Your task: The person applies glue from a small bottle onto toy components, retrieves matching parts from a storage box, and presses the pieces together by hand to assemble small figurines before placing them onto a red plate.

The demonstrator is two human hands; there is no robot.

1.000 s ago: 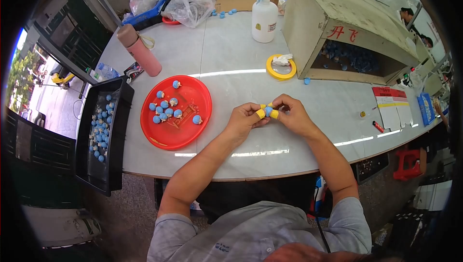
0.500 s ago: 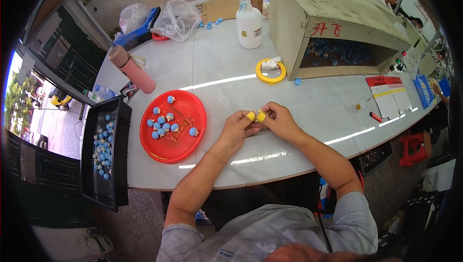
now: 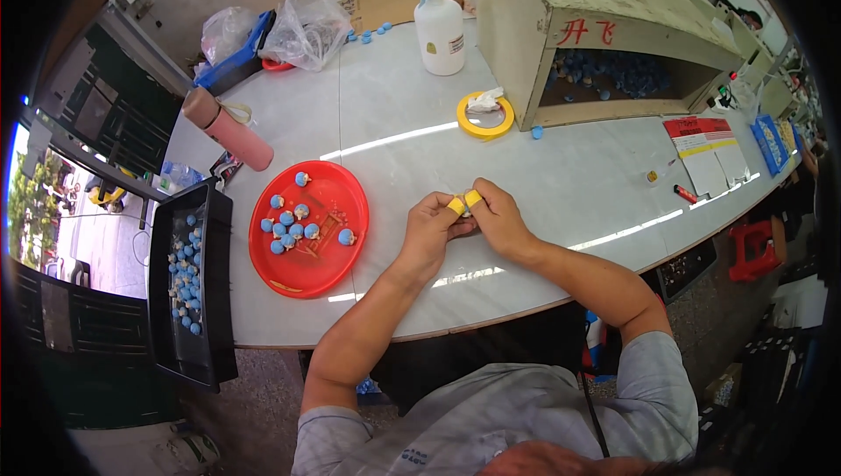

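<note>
Above the table (image 3: 394, 161), my left hand (image 3: 428, 227) and my right hand (image 3: 497, 220) meet, thumbs side by side. Yellow tape wraps both thumb tips. Pinched between the fingers is a small blue piece (image 3: 467, 211), mostly covered, so its exact kind does not show. To the left of my hands lies a round red plastic plate (image 3: 308, 282). Several blue ball-shaped pieces (image 3: 295, 231) with pale ends rest on it, mainly toward its upper left.
A black bin (image 3: 223, 301) with more blue balls stands at the left edge. A pink bottle (image 3: 229, 133), white pump bottle (image 3: 439, 38), yellow tape roll (image 3: 477, 132) and beige wooden box (image 3: 517, 64) holding blue pieces stand farther back. Papers (image 3: 708, 161) lie at right.
The two thumbs have come closer together over the small piece, with the right hand pressed in from the right. The whole view has shifted slightly.
</note>
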